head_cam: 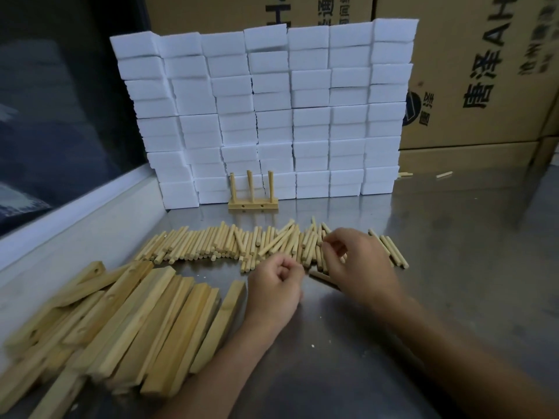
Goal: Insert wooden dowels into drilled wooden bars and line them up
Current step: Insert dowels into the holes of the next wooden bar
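Dozens of dowels [230, 246] lie mid-frame; bars [127, 322] lower left. Left hand [276, 293] clenched, seemingly empty; right hand [357, 264] picks among dowels, grasp unclear. Dowels judged light, stiff, roll-prone; pinch mid-length.

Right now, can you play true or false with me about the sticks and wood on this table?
1. One finished bar stands with three dowels in it. True.
2. The loose dowels are in a box. False: they lie on the metal table.
3. The plain wooden bars are piled near the left hand. True.
4. The right hand rests on the white foam blocks. False: it is over the dowels.
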`<control>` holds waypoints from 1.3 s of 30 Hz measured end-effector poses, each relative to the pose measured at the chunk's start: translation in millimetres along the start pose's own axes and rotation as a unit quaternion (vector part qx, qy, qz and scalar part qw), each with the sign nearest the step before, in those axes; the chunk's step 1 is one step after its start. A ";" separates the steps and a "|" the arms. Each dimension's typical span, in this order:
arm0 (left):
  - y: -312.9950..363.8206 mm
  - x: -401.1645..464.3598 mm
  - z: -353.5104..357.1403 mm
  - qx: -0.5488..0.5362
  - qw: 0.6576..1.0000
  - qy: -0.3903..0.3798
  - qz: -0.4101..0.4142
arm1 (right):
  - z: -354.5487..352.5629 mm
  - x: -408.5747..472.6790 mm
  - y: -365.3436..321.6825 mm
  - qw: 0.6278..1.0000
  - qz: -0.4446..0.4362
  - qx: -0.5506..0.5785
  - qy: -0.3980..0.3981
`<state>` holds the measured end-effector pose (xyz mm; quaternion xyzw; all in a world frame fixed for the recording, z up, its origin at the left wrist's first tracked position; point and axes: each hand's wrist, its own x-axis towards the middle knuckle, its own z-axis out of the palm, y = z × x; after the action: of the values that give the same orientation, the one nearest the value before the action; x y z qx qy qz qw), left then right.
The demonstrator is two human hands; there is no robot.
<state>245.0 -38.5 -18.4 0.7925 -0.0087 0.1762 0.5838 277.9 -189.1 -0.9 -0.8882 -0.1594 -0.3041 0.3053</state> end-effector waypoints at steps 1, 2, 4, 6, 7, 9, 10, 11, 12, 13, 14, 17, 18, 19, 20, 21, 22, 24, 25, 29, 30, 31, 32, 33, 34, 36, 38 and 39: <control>1.1 -2.5 0.1 0.032 0.999 0.015 0.022 | -1.8 -6.4 1.1 1.000 -0.010 -0.003 0.003; 2.5 -4.7 -0.3 0.072 0.996 0.028 0.053 | -3.0 -12.3 2.0 1.000 -0.019 -0.007 0.001; 5.8 -9.2 -3.8 0.175 0.975 0.042 0.129 | -4.6 -19.4 3.1 1.000 -0.025 -0.011 -0.010; 9.2 -12.0 -10.6 0.310 0.932 0.042 0.184 | -4.5 -21.1 4.0 0.999 -0.027 -0.017 -0.018; 11.3 -11.8 -14.9 0.382 0.903 0.054 0.189 | -4.1 -21.0 4.2 0.999 -0.028 -0.022 -0.023; 15.4 -8.9 -23.3 0.516 0.839 0.090 0.148 | -2.6 -20.3 4.4 0.999 -0.025 -0.032 -0.033; 17.4 -7.3 -27.1 0.564 0.812 0.096 0.116 | -2.1 -19.9 4.8 0.998 -0.024 -0.037 -0.038; 19.2 -6.0 -30.0 0.597 0.793 0.092 0.084 | -1.6 -19.4 5.3 0.998 -0.024 -0.040 -0.043; 19.9 -5.0 -32.1 0.617 0.780 0.084 0.056 | -1.4 -19.3 6.0 0.998 -0.025 -0.043 -0.046; 19.8 -4.2 -33.7 0.632 0.771 0.074 0.031 | -1.3 -19.0 6.9 0.998 -0.026 -0.046 -0.047; 19.4 -3.5 -34.8 0.641 0.765 0.066 0.010 | -0.9 -18.8 7.7 0.997 -0.026 -0.049 -0.047; 19.9 -3.8 -38.6 0.648 0.759 0.050 -0.018 | 1.3 -18.2 9.5 0.995 -0.019 -0.067 -0.069; 20.2 -4.0 -39.1 0.648 0.760 0.045 -0.015 | 2.2 -17.7 10.1 0.994 -0.017 -0.071 -0.078; 20.3 -4.4 -39.2 0.650 0.759 0.040 -0.009 | 2.8 -17.2 10.6 0.994 -0.015 -0.074 -0.084; 20.0 -4.9 -38.8 0.648 0.761 0.037 -0.001 | 3.2 -16.7 10.7 0.993 -0.013 -0.074 -0.089; 19.3 -5.0 -37.6 0.641 0.767 0.034 0.006 | 3.6 -16.4 10.6 0.993 -0.011 -0.074 -0.093; 18.5 -5.1 -36.3 0.631 0.775 0.031 0.013 | 4.0 -16.3 10.2 0.992 -0.009 -0.075 -0.098; 16.8 -4.9 -33.4 0.604 0.797 0.024 0.024 | 4.4 -16.7 9.5 0.991 -0.006 -0.083 -0.105; 15.8 -4.4 -32.6 0.587 0.809 0.020 0.028 | 4.4 -16.9 9.3 0.990 -0.006 -0.087 -0.107; 10.5 -1.4 -35.6 0.509 0.860 0.017 0.032 | 5.7 -17.4 8.0 0.987 -0.012 -0.108 -0.118; 9.5 -0.8 -35.9 0.489 0.871 0.019 0.033 | 6.2 -17.6 7.8 0.986 -0.013 -0.112 -0.121; 8.4 0.1 -36.2 0.465 0.884 0.023 0.035 | 6.7 -17.8 7.2 0.985 -0.015 -0.118 -0.123; 7.7 1.4 -36.2 0.436 0.899 0.028 0.032 | 7.0 -18.4 6.3 0.984 -0.017 -0.123 -0.127; 7.2 3.4 -36.7 0.403 0.914 0.036 0.028 | 7.1 -18.7 5.2 0.984 -0.020 -0.123 -0.129; 7.2 5.5 -37.7 0.372 0.927 0.045 0.025 | 7.0 -19.0 3.9 0.984 -0.025 -0.116 -0.130; 7.4 10.9 -39.5 0.324 0.944 0.060 0.022 | 5.5 -18.9 -0.1 0.989 -0.031 -0.065 -0.129; 9.7 14.5 -41.5 0.226 0.972 0.056 -0.004 | 4.0 -19.7 -6.7 0.992 -0.034 0.019 -0.118; 11.9 15.3 -42.5 0.146 0.987 0.053 -0.032 | 3.7 -20.7 -10.9 0.992 -0.037 0.055 -0.106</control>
<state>245.3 0.0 7.9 0.8588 0.0727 0.1985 0.4667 258.6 -180.4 -11.7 -0.8909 -0.2401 -0.2100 0.3233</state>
